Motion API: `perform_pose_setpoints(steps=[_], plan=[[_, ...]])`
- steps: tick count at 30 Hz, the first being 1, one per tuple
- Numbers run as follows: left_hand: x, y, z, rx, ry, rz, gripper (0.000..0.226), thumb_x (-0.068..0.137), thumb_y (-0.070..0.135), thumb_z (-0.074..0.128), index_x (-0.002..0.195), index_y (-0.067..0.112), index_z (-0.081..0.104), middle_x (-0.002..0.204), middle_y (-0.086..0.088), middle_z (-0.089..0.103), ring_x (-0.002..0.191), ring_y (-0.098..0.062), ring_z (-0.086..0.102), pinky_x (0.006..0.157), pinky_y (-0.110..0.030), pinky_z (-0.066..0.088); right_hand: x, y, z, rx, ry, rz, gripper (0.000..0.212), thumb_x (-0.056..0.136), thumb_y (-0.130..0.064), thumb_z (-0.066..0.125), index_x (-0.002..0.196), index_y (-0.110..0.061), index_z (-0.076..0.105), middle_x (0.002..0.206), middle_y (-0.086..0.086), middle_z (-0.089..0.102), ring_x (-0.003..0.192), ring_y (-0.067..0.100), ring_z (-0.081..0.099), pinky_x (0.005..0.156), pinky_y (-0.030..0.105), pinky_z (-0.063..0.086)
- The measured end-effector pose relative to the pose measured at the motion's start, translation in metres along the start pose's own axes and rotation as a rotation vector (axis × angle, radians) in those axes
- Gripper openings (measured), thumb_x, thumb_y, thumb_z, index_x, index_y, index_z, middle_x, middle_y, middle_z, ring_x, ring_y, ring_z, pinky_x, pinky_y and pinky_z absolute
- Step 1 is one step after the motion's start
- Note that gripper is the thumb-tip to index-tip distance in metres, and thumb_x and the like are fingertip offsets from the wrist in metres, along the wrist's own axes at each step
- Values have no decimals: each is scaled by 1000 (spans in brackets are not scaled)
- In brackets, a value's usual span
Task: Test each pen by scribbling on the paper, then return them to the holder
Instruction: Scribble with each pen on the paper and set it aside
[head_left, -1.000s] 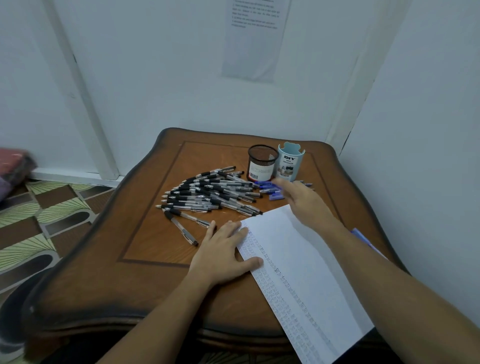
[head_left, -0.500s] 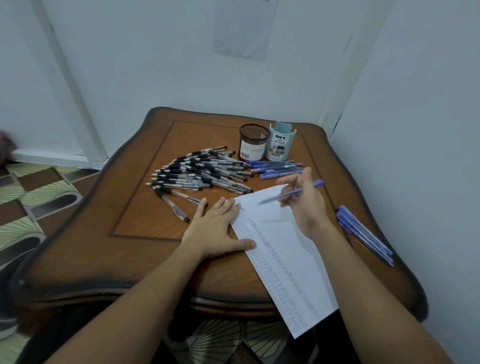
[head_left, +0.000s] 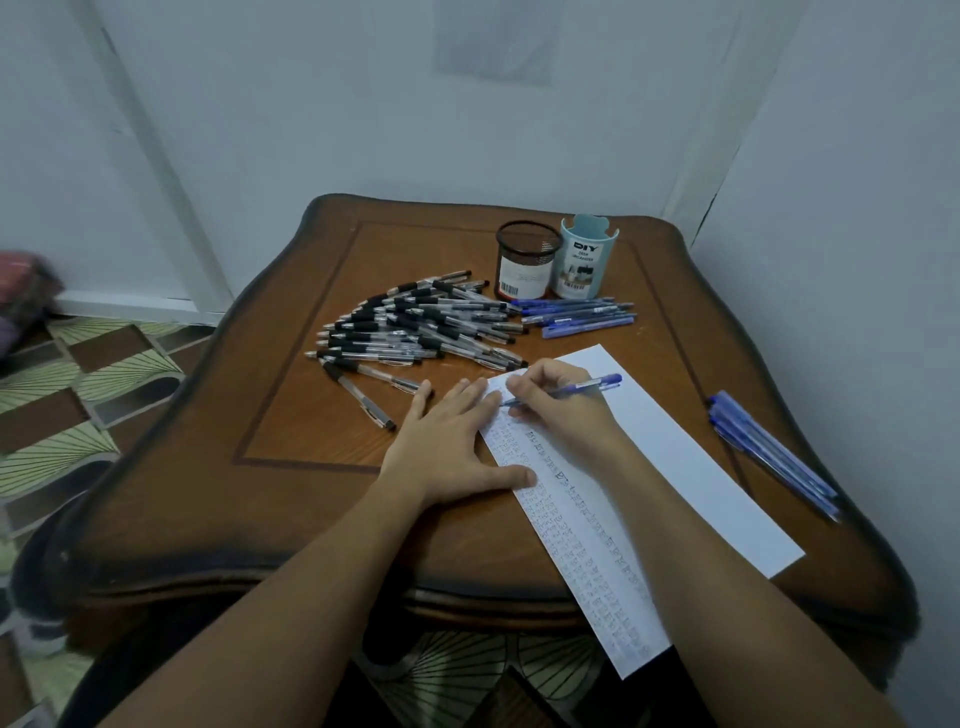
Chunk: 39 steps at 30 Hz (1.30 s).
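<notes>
- At the far end of the paper (head_left: 675, 457), my right hand (head_left: 556, 402) pinches a blue pen (head_left: 587, 387) in a writing grip, with its tip down near the sheet's left edge.
- The pen's long axis runs across the paper. The tip points toward the left edge, and the cap end points right and slightly away from me.
- My left hand (head_left: 447, 447) lies flat with straight fingers and holds nothing. Its thumb and fingertips press on the paper's left edge, close beside the right hand.
- Small scribbles fill the left strip of the paper, and the right part is bare.
- Beyond the paper's far end, the black mesh holder (head_left: 527, 267) and the pale blue holder (head_left: 587, 260) stand side by side. I cannot see inside either.
- Both holders lie ahead of the right hand, which is the nearer one. I judge the pen must be swung from lying across to upright before it drops in.
- A heap of black pens (head_left: 415, 327) lies beyond the paper's far left corner. A few blue pens (head_left: 576, 314) lie between the paper and the holders.
</notes>
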<state>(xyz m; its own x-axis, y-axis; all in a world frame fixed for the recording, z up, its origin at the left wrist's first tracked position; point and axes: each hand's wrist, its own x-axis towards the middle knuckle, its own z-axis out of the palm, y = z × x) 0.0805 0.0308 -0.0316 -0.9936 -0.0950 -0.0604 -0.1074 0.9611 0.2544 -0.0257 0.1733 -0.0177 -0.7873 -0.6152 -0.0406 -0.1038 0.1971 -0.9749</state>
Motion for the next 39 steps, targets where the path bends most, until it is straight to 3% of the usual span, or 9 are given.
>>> perform_pose_setpoints(steps=[3, 7, 10, 16, 27, 35, 39], plan=[[0, 0, 0, -3, 7, 3, 110, 68, 94, 33, 156, 32, 12, 165, 7, 4, 150, -8, -2, 117, -45, -17, 3, 2, -1, -66, 26, -11, 28, 77, -25, 84, 65, -20, 58, 61, -2, 59, 63, 13, 59, 63, 31, 49], [1, 0, 0, 12, -8, -5, 110, 70, 93, 35, 156, 29, 12, 165, 8, 3, 150, -7, -3, 117, -45, -18, 0, 0, 5, -151, 160, -20, 33, 72, -3, 73, 54, -18, 50, 51, -1, 53, 53, 10, 50, 57, 29, 40], [2, 0, -1, 12, -16, -12, 109, 70, 93, 36, 157, 30, 11, 165, 8, 2, 150, -7, -3, 116, -44, -18, -2, 1, 9, -156, 210, -25, 35, 73, -2, 70, 53, -15, 45, 46, -3, 46, 46, 5, 47, 51, 23, 38], [1, 1, -2, 13, -19, -13, 113, 64, 94, 30, 156, 31, 12, 165, 9, 2, 150, -7, -3, 116, -43, -17, -3, 5, 10, -137, 193, -47, 37, 73, -4, 70, 53, -17, 42, 50, 5, 45, 56, 21, 52, 57, 32, 40], [1, 1, -2, -6, 3, -16, 106, 68, 89, 31, 156, 31, 15, 164, 9, 5, 150, -6, -1, 116, -42, -17, -5, 3, 11, -174, 188, -71, 36, 74, -3, 68, 56, -15, 39, 53, 7, 40, 56, 19, 47, 56, 31, 37], [0, 0, -3, -66, 25, -29, 85, 78, 60, 32, 156, 28, 18, 165, 7, 7, 149, -6, 0, 117, -39, -19, -5, 4, 9, -151, 189, -83, 35, 76, 0, 67, 57, -13, 40, 52, 6, 42, 53, 15, 49, 51, 23, 40], [0, 0, -3, -78, 49, -52, 70, 94, 47, 44, 156, 25, 19, 165, 4, 7, 150, -8, -1, 112, -34, -24, -7, 2, 10, -160, 187, -91, 39, 77, 1, 68, 55, -15, 39, 50, 3, 42, 49, 10, 48, 49, 18, 39]])
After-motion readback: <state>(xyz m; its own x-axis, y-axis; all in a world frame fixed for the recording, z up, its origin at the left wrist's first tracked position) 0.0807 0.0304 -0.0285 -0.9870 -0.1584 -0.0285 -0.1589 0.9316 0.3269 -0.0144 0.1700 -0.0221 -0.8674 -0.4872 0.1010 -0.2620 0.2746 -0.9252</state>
